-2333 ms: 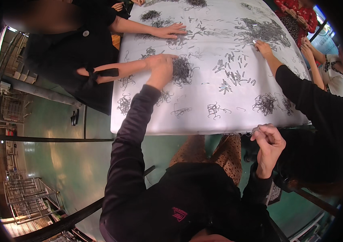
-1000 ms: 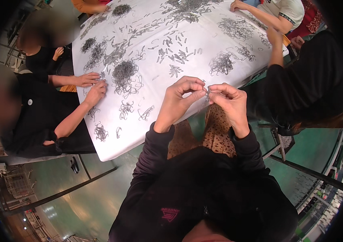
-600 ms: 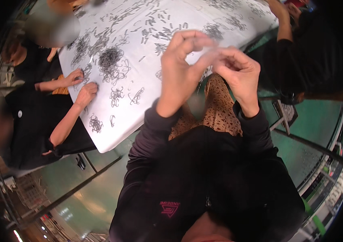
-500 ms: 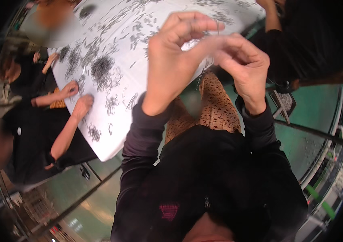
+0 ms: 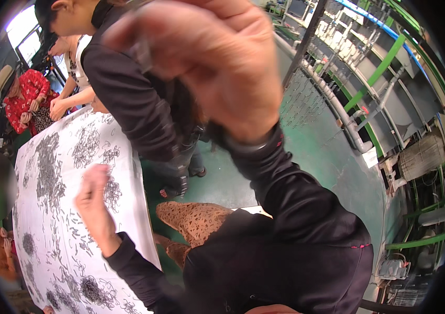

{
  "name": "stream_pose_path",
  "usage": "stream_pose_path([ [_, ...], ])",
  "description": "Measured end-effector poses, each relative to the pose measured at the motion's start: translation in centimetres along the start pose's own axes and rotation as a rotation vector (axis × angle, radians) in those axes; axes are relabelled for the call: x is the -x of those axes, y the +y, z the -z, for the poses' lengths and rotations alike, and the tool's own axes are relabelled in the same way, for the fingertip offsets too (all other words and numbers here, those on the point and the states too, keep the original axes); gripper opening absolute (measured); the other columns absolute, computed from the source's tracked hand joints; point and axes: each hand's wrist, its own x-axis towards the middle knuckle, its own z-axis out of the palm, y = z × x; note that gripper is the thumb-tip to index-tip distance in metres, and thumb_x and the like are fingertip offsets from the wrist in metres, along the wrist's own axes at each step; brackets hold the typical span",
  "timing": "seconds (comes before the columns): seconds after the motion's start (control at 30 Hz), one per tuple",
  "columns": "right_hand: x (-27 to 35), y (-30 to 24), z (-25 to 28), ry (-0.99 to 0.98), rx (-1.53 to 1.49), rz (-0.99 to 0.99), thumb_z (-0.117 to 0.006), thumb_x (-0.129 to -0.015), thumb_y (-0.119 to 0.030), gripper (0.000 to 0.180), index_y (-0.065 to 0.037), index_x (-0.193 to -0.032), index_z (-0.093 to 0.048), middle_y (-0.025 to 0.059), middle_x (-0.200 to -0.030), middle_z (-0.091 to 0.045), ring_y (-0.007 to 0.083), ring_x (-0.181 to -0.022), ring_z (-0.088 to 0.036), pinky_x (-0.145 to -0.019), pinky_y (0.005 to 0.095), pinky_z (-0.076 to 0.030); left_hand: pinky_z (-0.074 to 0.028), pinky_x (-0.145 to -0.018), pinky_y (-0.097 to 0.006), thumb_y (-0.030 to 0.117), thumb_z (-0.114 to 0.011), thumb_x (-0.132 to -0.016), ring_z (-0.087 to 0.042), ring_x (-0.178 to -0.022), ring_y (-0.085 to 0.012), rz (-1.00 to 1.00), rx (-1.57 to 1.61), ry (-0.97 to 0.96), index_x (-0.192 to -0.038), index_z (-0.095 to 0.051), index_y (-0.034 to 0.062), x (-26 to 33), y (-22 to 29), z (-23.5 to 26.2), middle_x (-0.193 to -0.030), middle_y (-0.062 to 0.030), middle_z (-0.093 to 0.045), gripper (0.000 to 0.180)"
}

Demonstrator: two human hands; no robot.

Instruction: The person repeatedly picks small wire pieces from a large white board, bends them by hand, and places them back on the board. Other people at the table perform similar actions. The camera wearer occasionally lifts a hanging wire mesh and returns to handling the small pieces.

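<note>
My right hand (image 5: 222, 63) is raised close in front of me, blurred, its fingers and thumb pinched together. A small pale glint shows at the fingertips, too smeared to name. Below it, a blurred string of small dark links (image 5: 182, 186) hangs before another person's dark clothing; I cannot tell whether my hand holds it. My left hand (image 5: 95, 206) is over the right edge of the white-covered table (image 5: 136, 209), fingers bent and smeared by motion. Beside it lies a loose heap of thin dark curved pieces (image 5: 112, 194). More such pieces lie scattered across the table, with a denser pile (image 5: 90, 288) nearer me.
A person in a dark jacket (image 5: 128, 99) stands close ahead at the table's right edge. Others are farther along, one in a red patterned shirt (image 5: 33, 89). Green floor (image 5: 227, 172) lies to the right, with pipes (image 5: 332, 99) and green-framed racks beyond.
My view has swung to the right. My hands, close together before, are now far apart: the right is up near me, the left lower over the table.
</note>
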Motion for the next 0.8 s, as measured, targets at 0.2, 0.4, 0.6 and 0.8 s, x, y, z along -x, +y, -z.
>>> stream_pose_path([
  [0.2,-1.1,-7.7,6.3,0.221,0.365,-0.053,-0.064,-0.087,-0.004,0.022,0.002,-0.108,-0.065,0.0160,-0.088,-0.070,0.0087,-0.059,-0.059,-0.057,0.0200,-0.046,-0.046,-0.072,-0.025,0.015,-0.064,-0.090,-0.057,-0.087,-0.0099,0.481,-0.227,-0.654,-0.109,-0.068,0.0020,1.3,-14.8,-0.5,-0.094,-0.0014,-0.066,0.024],
  [0.4,-0.9,-15.5,10.5,0.414,0.620,0.105,-0.065,-0.087,-0.005,0.016,0.001,-0.103,-0.066,0.0112,-0.088,-0.069,0.0124,-0.072,-0.064,-0.062,0.0226,-0.049,-0.047,-0.078,-0.029,0.013,-0.063,-0.089,-0.061,-0.095,-0.0178,0.568,-0.442,-0.612,-0.116,-0.063,-0.0020,1.3,-22.6,1.6,-0.105,-0.0103,-0.067,0.032],
  [0.6,-1.1,-23.5,13.7,0.569,0.806,0.202,-0.064,-0.086,0.000,0.009,0.000,-0.095,-0.067,0.0092,-0.084,-0.067,0.0144,-0.072,-0.063,-0.058,0.0230,-0.047,-0.035,-0.099,-0.030,0.014,-0.065,-0.085,-0.050,-0.109,-0.0198,0.440,-0.217,-0.672,-0.123,-0.058,-0.0005,1.4,-26.4,5.1,-0.120,-0.0117,-0.059,0.041],
  [0.8,-1.8,-30.2,16.0,0.460,0.992,0.286,-0.066,-0.086,0.000,0.021,0.005,-0.106,-0.065,0.0152,-0.097,-0.070,0.0173,-0.085,-0.068,-0.071,0.0226,-0.054,-0.035,-0.099,-0.031,0.011,-0.062,-0.086,-0.049,-0.112,-0.0212,0.464,-0.167,-0.637,-0.124,-0.057,-0.0015,1.3,-27.5,5.7,-0.119,-0.0098,-0.057,0.040],
])
